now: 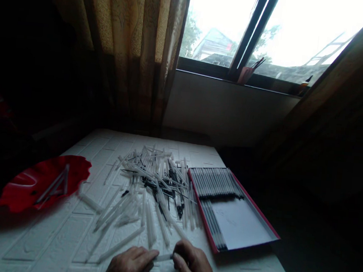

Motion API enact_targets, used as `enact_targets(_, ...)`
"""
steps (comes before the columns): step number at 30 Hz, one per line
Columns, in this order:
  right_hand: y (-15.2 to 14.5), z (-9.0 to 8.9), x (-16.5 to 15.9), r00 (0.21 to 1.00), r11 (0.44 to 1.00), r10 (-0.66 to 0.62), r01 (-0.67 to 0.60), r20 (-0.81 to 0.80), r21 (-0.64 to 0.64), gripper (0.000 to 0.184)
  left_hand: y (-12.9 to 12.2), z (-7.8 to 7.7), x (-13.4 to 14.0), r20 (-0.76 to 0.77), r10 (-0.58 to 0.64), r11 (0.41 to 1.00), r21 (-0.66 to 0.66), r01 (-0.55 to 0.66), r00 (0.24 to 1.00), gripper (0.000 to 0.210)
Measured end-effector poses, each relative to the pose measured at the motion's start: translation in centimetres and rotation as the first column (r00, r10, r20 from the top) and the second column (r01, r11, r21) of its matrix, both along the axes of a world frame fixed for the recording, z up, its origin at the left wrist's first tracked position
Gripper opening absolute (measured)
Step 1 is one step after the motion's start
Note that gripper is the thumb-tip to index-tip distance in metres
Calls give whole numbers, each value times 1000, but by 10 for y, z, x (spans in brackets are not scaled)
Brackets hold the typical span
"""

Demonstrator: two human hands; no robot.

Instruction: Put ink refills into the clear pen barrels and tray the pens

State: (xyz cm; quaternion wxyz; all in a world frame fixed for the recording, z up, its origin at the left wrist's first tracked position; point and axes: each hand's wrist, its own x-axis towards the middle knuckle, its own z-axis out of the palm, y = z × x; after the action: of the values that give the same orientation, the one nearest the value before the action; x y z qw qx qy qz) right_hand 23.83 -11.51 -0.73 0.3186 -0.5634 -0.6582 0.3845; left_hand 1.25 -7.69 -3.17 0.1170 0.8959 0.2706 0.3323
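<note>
My left hand [130,266] and my right hand [197,269] meet low in the view, near the front of the table. A short stretch of a translucent pen barrel [163,258] shows between them, its ends covered by my fingers. Both hands are closed on it, and a dark bit shows at my right fingertips. Just beyond lies a loose heap of clear pen barrels [150,223], mixed with thin refills and small black pieces [179,210]. Right of the heap is a red-edged shallow box [210,230] with a row of pens [217,183] and several more along its left side.
A red wavy-rimmed plate [82,165] on the left holds a few clear tubes [54,186]. The white brick-patterned table [45,242] ends in darkness at the right. Behind it are a curtain [139,42] and a window with a pinkish holder [245,75] on the sill.
</note>
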Motion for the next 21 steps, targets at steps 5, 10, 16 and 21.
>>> enact_targets(5,1,-4,-2,1000,1000,-11,11,28,-6,27,0,-1,0,-36,-3,1000,10,3,999,33)
enact_targets(10,1,-14,-1,1000,999,-25,25,8,-38,38,-1,-4,-2,-67,14,999,30,-12,998,31)
enact_targets(16,-2,-19,5,993,996,-10,-1,118,91,27,-2,-3,-1,-133,42,996,81,-31,990,30)
enact_targets(21,1,-9,-5,912,974,166,-211,374,83,32,-3,-6,-1,-165,45,990,138,-22,985,28)
